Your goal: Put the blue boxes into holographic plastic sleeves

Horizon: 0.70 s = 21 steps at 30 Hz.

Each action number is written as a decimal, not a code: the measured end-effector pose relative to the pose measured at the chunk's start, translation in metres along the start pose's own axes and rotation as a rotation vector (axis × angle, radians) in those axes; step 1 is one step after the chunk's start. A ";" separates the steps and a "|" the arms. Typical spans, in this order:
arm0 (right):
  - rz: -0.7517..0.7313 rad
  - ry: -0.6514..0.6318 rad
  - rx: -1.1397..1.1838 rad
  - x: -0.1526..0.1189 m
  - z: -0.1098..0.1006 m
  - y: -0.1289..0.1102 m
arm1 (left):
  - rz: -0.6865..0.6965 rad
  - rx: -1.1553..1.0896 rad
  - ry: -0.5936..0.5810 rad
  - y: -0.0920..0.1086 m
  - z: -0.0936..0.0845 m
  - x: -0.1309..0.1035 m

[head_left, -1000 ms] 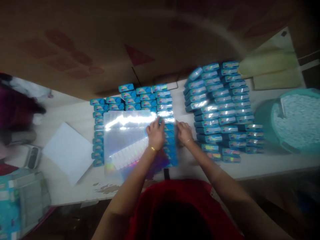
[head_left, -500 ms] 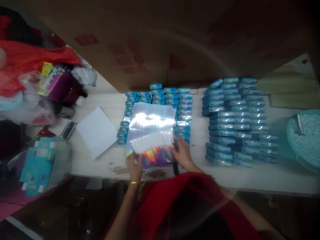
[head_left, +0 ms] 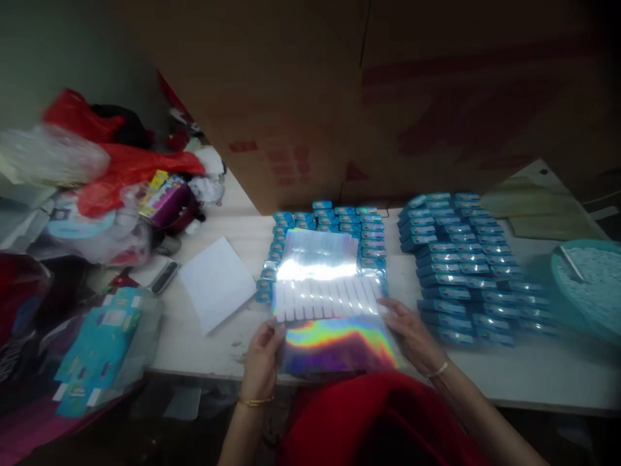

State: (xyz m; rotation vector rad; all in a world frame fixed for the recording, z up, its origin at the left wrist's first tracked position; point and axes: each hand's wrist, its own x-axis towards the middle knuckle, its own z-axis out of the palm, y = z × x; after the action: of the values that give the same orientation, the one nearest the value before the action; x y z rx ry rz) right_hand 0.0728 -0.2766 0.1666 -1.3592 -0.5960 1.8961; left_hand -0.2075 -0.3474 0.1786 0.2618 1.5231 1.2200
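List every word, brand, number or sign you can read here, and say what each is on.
No text reads clearly.
Teal boxes: front labels, too small and blurred.
Flattened teal cartons: printed, too blurred.
Cardboard: red block marks and a red triangle, no legible words.
Dark item at left edge: pale sideways lettering, too blurred.
Yellow-and-purple pack: print, too small.
Shiny film: no lettering discernible.

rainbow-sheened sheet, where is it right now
In the head view, the rainbow-sheened sheet is at lower centre, held between the left hand and right hand, in front of the left group of blue boxes.
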 end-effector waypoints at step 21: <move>-1.143 -0.415 -1.072 -0.038 0.117 -0.016 | 0.886 0.940 -0.482 0.099 0.036 -0.068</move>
State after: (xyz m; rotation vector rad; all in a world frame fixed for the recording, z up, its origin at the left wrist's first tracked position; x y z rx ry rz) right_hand -0.0255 -0.2913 0.2405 -0.7348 -2.2191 0.8119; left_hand -0.1951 -0.3324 0.3027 1.8570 1.4595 0.8460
